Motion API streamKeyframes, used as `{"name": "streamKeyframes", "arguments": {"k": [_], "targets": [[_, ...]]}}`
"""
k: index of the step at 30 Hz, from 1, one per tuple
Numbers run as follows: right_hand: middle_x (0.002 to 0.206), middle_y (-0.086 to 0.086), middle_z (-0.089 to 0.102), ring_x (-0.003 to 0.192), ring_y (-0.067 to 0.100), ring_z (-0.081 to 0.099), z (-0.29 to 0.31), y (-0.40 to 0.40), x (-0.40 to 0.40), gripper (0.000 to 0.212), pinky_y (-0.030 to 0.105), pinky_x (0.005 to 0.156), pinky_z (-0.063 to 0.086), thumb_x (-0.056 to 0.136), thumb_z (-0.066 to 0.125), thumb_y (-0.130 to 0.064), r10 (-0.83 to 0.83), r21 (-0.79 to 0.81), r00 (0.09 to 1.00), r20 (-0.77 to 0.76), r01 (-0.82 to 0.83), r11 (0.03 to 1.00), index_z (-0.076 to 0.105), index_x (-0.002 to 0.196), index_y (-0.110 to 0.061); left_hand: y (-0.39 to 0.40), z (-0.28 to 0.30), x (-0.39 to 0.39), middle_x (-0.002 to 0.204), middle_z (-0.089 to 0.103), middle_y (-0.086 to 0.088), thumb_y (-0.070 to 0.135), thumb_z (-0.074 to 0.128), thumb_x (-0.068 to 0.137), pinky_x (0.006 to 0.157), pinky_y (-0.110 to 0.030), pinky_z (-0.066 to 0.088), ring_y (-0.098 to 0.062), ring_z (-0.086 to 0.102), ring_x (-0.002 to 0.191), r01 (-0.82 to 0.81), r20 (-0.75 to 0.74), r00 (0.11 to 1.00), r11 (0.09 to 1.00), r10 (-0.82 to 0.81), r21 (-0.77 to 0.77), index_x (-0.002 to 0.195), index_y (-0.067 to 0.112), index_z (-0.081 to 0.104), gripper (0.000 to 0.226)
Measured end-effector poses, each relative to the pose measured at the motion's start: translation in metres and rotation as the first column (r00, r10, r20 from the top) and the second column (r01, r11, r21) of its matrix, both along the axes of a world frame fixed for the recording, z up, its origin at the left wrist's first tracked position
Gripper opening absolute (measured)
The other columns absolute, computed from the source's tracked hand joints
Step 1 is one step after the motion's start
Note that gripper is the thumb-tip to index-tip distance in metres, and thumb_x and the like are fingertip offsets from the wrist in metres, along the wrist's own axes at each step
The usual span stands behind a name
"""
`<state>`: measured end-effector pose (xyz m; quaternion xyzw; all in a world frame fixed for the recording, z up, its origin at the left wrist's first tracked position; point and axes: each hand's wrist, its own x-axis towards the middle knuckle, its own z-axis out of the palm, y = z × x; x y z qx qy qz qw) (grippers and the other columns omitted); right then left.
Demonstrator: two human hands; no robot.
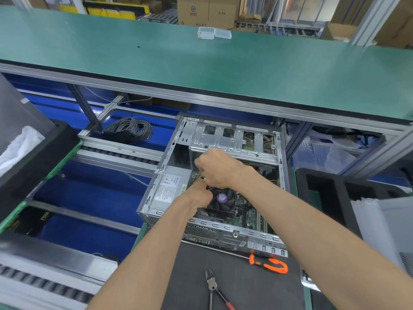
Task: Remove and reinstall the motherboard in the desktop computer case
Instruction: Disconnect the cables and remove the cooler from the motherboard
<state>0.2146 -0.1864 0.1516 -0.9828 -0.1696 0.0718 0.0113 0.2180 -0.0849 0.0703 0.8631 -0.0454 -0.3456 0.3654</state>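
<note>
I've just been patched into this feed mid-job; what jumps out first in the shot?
Both bare hands, the left hand and the right hand, meet inside the open grey metal computer case at centre, working on something small beside the black CPU cooler fan with a purple sticker. On the dark mat in front lie an orange-handled screwdriver and red-handled cutting pliers.
</note>
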Motion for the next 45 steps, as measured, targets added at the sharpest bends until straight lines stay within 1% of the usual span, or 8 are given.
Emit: {"name": "streamKeyframes", "arguments": {"k": [4, 8, 12, 17, 23, 32, 36, 45], "targets": [[0.094, 0.000, 0.048, 0.084, 0.025, 0.054, 0.002, 0.001, -0.004, 0.022, 0.032, 0.063, 0.038, 0.076, 0.061, -0.002, 0.098, 0.109, 0.992, -0.077, -0.089, 0.990, 0.059, 0.094, -0.015, 0.001, 0.001, -0.001, 0.104, 0.061, -0.011, -0.005, 0.038, 0.085, 0.058, -0.029, 0.046, -0.016, 0.051, 0.075, 0.031, 0.025, 0.999, 0.999, -0.032, 0.026, 0.142, 0.011, 0.040, 0.059], [0.086, 0.010, 0.047, 0.076, 0.031, 0.050, 0.001, 0.002, -0.003, 0.024, 0.037, 0.061, 0.035, 0.100, 0.052, -0.031, -0.108, -0.030, 0.992, 0.067, 0.111, 0.993, 0.057, 0.105, -0.008, 0.000, 0.004, 0.000, 0.139, 0.051, -0.012, -0.008, 0.038, 0.086, 0.089, -0.040, 0.056, -0.028, 0.056, 0.115, 0.007, -0.037, 0.999, 0.998, -0.005, 0.055, 0.157, 0.010, 0.020, 0.075], [0.080, 0.010, 0.050, 0.067, 0.026, 0.049, 0.001, 0.003, -0.001, 0.019, 0.032, 0.052, 0.031, 0.092, 0.060, -0.011, -0.027, -0.013, 0.999, 0.024, 0.027, 1.000, 0.049, 0.076, -0.013, -0.001, 0.004, -0.001, 0.152, 0.038, -0.017, -0.001, 0.036, 0.091, 0.102, -0.040, 0.049, -0.034, 0.049, 0.129, 0.031, -0.034, 0.999, 0.993, -0.027, 0.111, 0.159, 0.007, 0.006, 0.074], [0.097, 0.001, 0.048, 0.086, 0.023, 0.053, 0.003, 0.000, -0.003, 0.027, 0.029, 0.062, 0.035, 0.080, 0.067, -0.011, 0.067, 0.125, 0.995, -0.067, -0.059, 0.990, 0.059, 0.106, -0.014, -0.001, 0.004, -0.005, 0.117, 0.060, -0.014, 0.000, 0.033, 0.091, 0.069, -0.028, 0.042, -0.028, 0.059, 0.099, 0.023, -0.016, 1.000, 0.996, -0.022, 0.083, 0.139, 0.008, 0.047, 0.051], [0.085, 0.010, 0.050, 0.086, 0.035, 0.060, 0.005, -0.002, 0.002, 0.017, 0.035, 0.058, 0.036, 0.099, 0.057, -0.023, -0.107, -0.036, 0.994, 0.011, 0.108, 0.994, 0.058, 0.094, -0.007, -0.003, 0.000, 0.001, 0.127, 0.054, -0.021, -0.001, 0.037, 0.094, 0.084, -0.038, 0.055, -0.030, 0.062, 0.097, 0.045, -0.079, 0.996, 0.991, -0.035, 0.130, 0.144, 0.003, 0.039, 0.051], [0.100, 0.014, 0.056, 0.091, 0.035, 0.060, 0.006, 0.003, 0.001, 0.029, 0.038, 0.064, 0.042, 0.097, 0.058, -0.030, -0.079, -0.024, 0.997, 0.017, 0.079, 0.997, 0.057, 0.115, -0.007, -0.002, 0.010, -0.001, 0.079, 0.051, -0.011, -0.012, 0.044, 0.089, 0.043, -0.020, 0.037, -0.017, 0.048, 0.058, 0.121, -0.137, 0.986, 0.981, -0.100, 0.149, 0.130, -0.003, 0.051, 0.042], [0.076, 0.004, 0.042, 0.084, 0.032, 0.058, 0.007, 0.005, 0.003, 0.009, 0.030, 0.056, 0.033, 0.094, 0.062, -0.014, -0.009, -0.003, 1.000, -0.019, 0.009, 1.000, 0.056, 0.086, -0.013, -0.001, 0.015, -0.003, 0.087, 0.050, -0.015, -0.014, 0.041, 0.089, 0.032, -0.013, 0.031, -0.018, 0.054, 0.042, 0.138, -0.131, 0.984, 0.980, -0.119, 0.141, 0.139, -0.001, 0.044, 0.052], [0.087, 0.010, 0.049, 0.086, 0.036, 0.059, 0.003, 0.007, 0.005, 0.032, 0.038, 0.060, 0.036, 0.101, 0.055, -0.037, -0.077, -0.089, 0.995, 0.062, 0.082, 0.993, 0.059, 0.108, -0.007, -0.001, 0.006, -0.001, 0.128, 0.050, -0.022, -0.012, 0.038, 0.085, 0.068, -0.030, 0.046, -0.022, 0.051, 0.084, 0.079, -0.107, 0.992, 0.989, -0.066, 0.128, 0.145, 0.003, 0.037, 0.062]]}}
